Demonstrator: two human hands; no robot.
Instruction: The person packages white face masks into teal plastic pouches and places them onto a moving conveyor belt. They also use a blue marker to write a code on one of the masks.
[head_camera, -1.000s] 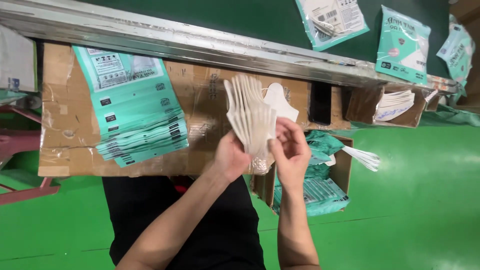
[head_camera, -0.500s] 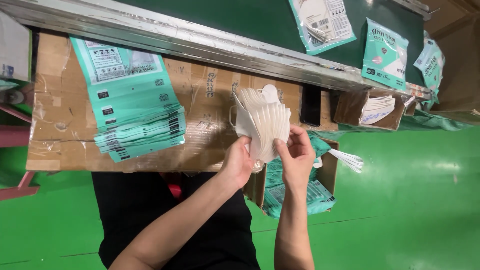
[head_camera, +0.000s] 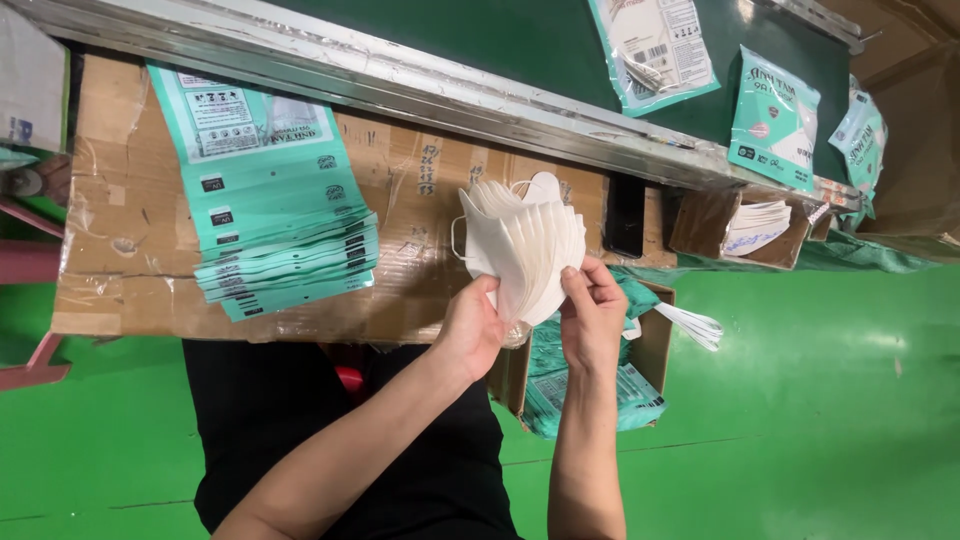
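Note:
Both my hands hold a fanned stack of white folded face masks (head_camera: 525, 250) above a cardboard-covered work surface (head_camera: 420, 190). My left hand (head_camera: 475, 325) grips the stack's lower left edge. At the lower right edge, the fingers of my right hand (head_camera: 592, 315) press against the masks. An ear loop hangs off the stack's left side. A fanned pile of teal and white flat packaging bags (head_camera: 270, 210) lies to the left on the cardboard.
A green conveyor belt (head_camera: 480, 40) with a metal rail carries filled teal packets (head_camera: 772, 120). A black phone (head_camera: 625, 215) lies on the cardboard. An open box of white masks (head_camera: 755, 228) sits right. A carton of teal packets (head_camera: 590, 385) stands on the green floor below.
The mask stack and both hands have shifted slightly right in view, and the fan of masks has tightened and turned between my hands. The packets on the belt have shifted.

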